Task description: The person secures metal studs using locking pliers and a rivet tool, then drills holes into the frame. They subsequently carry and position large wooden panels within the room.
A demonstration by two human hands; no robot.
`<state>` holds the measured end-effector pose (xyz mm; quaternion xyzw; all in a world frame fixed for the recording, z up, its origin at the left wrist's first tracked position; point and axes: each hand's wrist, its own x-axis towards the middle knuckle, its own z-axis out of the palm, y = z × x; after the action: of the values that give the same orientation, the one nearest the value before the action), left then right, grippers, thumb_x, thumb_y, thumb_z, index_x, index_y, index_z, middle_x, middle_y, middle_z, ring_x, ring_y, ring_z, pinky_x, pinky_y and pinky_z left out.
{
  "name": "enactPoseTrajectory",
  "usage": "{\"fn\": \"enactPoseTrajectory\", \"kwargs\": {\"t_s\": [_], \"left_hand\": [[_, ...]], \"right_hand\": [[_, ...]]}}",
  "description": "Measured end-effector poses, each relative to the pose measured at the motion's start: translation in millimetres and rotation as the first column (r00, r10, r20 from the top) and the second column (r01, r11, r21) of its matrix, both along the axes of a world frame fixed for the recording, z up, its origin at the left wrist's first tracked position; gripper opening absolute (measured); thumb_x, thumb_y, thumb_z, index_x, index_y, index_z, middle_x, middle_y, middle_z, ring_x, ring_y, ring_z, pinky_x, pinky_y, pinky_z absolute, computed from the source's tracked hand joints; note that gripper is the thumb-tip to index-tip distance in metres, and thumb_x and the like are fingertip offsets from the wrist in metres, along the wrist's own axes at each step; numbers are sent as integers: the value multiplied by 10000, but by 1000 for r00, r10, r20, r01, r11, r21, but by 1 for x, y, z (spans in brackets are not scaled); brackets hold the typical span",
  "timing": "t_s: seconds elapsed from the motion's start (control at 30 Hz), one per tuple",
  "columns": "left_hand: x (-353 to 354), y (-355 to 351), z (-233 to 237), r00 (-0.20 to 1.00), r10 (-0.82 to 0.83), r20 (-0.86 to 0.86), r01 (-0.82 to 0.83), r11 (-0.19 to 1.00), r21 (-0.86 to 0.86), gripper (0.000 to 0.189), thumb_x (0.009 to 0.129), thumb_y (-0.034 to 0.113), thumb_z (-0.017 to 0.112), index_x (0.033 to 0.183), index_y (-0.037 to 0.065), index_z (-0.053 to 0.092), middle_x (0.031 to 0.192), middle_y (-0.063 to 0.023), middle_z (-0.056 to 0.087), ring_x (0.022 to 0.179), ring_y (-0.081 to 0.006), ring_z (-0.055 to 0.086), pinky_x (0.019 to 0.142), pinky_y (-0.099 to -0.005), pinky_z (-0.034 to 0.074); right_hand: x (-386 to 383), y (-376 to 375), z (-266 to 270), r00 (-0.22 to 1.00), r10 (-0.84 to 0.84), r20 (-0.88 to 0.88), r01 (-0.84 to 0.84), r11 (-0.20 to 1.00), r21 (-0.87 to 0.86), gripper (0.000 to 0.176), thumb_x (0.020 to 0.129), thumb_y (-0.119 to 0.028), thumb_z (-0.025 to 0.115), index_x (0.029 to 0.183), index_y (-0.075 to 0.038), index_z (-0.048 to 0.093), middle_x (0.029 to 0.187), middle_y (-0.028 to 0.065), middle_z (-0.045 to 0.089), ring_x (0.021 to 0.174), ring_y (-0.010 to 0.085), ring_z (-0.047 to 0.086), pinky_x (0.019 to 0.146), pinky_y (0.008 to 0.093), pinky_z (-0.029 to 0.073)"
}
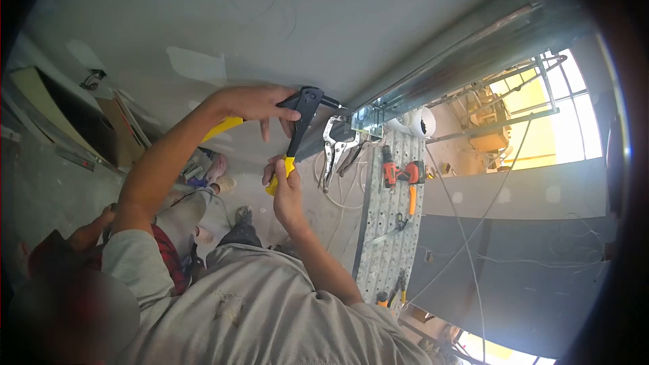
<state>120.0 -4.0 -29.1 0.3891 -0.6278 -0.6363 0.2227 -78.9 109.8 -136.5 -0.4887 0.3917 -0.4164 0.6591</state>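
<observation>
A stud crimper [308, 105] with black arms and yellow grips is in both hands, its head right at the end of a shiny metal profile [368, 117]. My left hand [260, 103] is closed around the upper arm, thumb at the black part; that arm's yellow grip sticks out behind my wrist. Lower down, my right hand [286, 186] wraps round the other yellow grip. The two handles are spread wide apart. Locking pliers [330, 152] hang from the profile's end, just right of the crimper, with a second, darker pair [350, 160] beside them.
A perforated metal plank [378, 230] bears a red drill [389, 167], another cordless tool [413, 172] and an orange-handled tool [412, 199]. A white bucket [424, 124] stands beyond. Thin cables [466, 247] cross at right. Another person [159, 250] is close at left.
</observation>
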Motion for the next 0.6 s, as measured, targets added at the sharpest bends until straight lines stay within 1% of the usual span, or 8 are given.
{"fn": "enactPoseTrajectory", "kwargs": {"t_s": [0.1,0.17,0.23,0.33,0.43,0.5,0.53,0.6], "left_hand": [[-10,11,9,999,28,-40,-27,999,25,528,1018,286,588,1409,-28,426,1189,-148,660,1018,-201,709,564,-301,621],[-27,17,24,979,107,171,-71,976,-208,532,1016,276,584,1415,-34,414,1184,-150,659,977,-209,712,559,-306,621],[-22,9,21,984,78,163,-41,975,-219,534,1018,265,576,1418,-45,405,1179,-163,654,948,-221,711,554,-318,618],[-11,-7,-8,998,37,44,-33,997,-71,530,1021,284,578,1403,-46,420,1195,-165,649,997,-225,701,632,-326,625],[-2,-8,-31,989,-81,-124,80,997,-11,510,1019,294,592,1383,-37,459,1210,-159,650,1057,-231,683,805,-367,609],[6,-4,-38,911,-132,-391,263,915,305,463,1003,295,626,1336,-7,518,1217,-155,674,1065,-246,687,964,-404,548],[-3,-4,-42,912,-143,-384,271,913,304,463,1003,295,626,1336,-7,518,1217,-155,674,1065,-246,687,964,-404,548],[-23,3,-58,890,11,-455,158,930,332,380,981,292,663,1200,-8,579,1151,-151,685,1026,-247,692,951,-414,542]], "right_hand": [[-5,-4,-20,997,2,72,-7,998,66,342,1088,-376,451,1030,-50,539,745,8,524,671,92,476,616,254,381],[-5,-10,-24,996,-51,77,49,998,25,343,1089,-385,444,999,-65,529,736,2,512,665,90,469,612,259,379],[-6,-18,-26,1000,2,-11,-2,1000,5,371,1089,-427,415,1005,-81,519,776,18,540,689,109,510,639,265,412],[-5,-16,-25,994,-10,106,6,999,38,345,1077,-420,460,987,-91,515,770,13,528,678,109,500,617,265,404],[-19,-5,-14,977,-46,207,-4,971,237,315,1062,-403,506,966,-103,511,757,4,512,664,109,483,596,262,388],[-13,-2,-7,966,-116,233,50,962,269,294,1050,-385,542,958,-107,510,753,-4,500,650,106,466,580,259,373],[-10,-2,-6,958,-137,252,63,957,283,296,1067,-353,518,915,-101,482,727,-11,464,608,91,434,564,249,360],[-25,-9,-29,941,-42,335,-61,955,291,293,1048,-372,544,1004,-84,520,826,27,532,705,134,509,630,278,417]]}}
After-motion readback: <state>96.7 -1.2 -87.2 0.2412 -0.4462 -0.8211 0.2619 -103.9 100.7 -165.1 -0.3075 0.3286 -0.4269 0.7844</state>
